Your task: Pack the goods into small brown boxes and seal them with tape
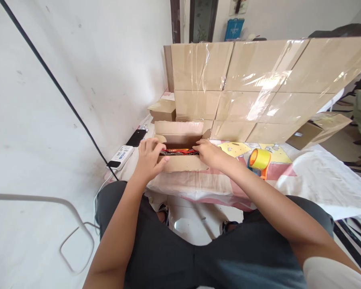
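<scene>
A small open cardboard box (183,163) sits in front of me at the near edge of the cloth-covered surface, its back flap (179,127) standing up. Inside it lies something in shiny red and black wrapping (182,152); its kind I cannot make out. My left hand (150,156) grips the box's left end, fingers curled over the rim and thumb along the front wall. At the opposite end my right hand (209,152) is closed over the right rim, fingertips reaching inside. Whether either hand also touches the wrapped contents is hidden.
Behind the box rises a wall of taped cardboard cartons (249,104). A tape dispenser with yellow tape (260,159) lies to the right. On the left are a black phone (136,137), a white power strip (122,155) and a black cable (57,86). Another carton (315,132) stands right.
</scene>
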Demonstrator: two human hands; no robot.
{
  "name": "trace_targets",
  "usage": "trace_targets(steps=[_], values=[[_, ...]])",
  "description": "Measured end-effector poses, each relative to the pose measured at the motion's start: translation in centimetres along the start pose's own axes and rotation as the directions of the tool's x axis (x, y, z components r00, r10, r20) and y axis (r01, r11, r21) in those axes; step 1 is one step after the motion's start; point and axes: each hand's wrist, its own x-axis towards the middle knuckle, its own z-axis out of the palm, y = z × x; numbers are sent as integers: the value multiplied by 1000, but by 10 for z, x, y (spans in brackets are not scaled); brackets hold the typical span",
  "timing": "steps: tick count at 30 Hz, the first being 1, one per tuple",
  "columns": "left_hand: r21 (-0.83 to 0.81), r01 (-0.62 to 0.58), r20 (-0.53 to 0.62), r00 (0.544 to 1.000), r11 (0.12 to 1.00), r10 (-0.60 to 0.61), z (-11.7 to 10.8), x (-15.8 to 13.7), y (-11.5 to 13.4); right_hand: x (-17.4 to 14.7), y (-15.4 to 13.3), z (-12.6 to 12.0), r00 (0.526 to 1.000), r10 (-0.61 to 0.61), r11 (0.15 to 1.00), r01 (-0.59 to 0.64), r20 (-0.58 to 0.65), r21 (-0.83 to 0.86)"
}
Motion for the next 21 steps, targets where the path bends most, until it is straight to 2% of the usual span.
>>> trace_targets(steps=[2,4,6,8,9,10,11,13,15,17,19,21], values=[[-93,46,-52,997,995,-51,0,0,-9,-2,-3,1,993,-49,998,54,-104,39],[-144,98,-121,986,985,-116,1,-1,-20,-4,-4,-1,955,-123,986,148,-269,75],[-173,153,-197,963,973,-186,5,-1,-32,-6,-1,-5,873,-144,974,208,-466,88],[-249,198,-249,933,948,-260,10,-2,-42,-7,5,-8,788,-74,977,181,-611,114],[-316,217,-265,915,924,-305,13,-3,-45,-8,10,-8,766,-24,979,150,-642,142],[-402,231,-270,895,886,-356,15,-3,-47,-7,14,-7,766,24,977,119,-643,178],[-499,234,-264,876,834,-404,17,-3,-48,-7,19,-5,786,63,971,94,-615,220],[-669,198,-250,848,716,-468,20,-4,-45,-5,25,0,848,115,946,65,-517,317],[-769,117,-241,857,628,-455,22,-4,-41,-3,29,5,879,163,897,57,-448,438],[-806,65,-213,896,589,-390,23,-5,-39,-2,31,8,862,243,798,83,-445,597],[-815,81,-150,927,574,-343,27,-5,-39,0,33,10,831,327,646,152,-451,748],[-815,105,-133,923,570,-361,32,-4,-43,1,37,12,821,359,510,226,-444,830]])
